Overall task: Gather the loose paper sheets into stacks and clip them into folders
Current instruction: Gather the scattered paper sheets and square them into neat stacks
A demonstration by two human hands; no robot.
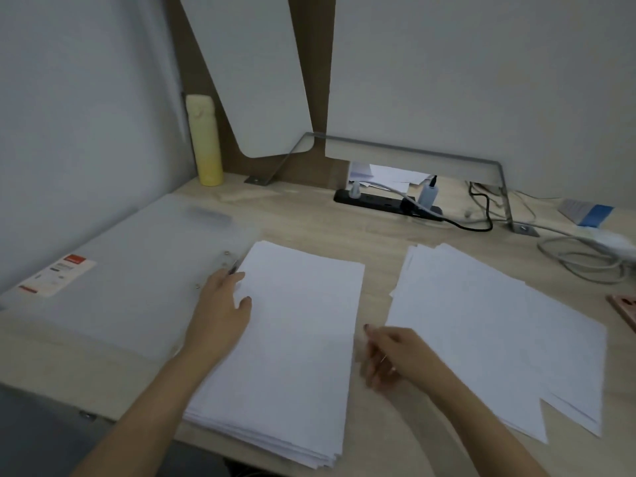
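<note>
lying at frame centre on the pale wood-grain bench (309,225) is one thick stack (296,342) of smooth white sheets; a second, fanned pile (499,325) is seen at right, one frosted plastic folder (120,284) at left. the left hand (222,304) is laid flat, fingers straight, on the stack's left edge. the right hand (392,356) is curled between the piles; its grip cannot be told.
</note>
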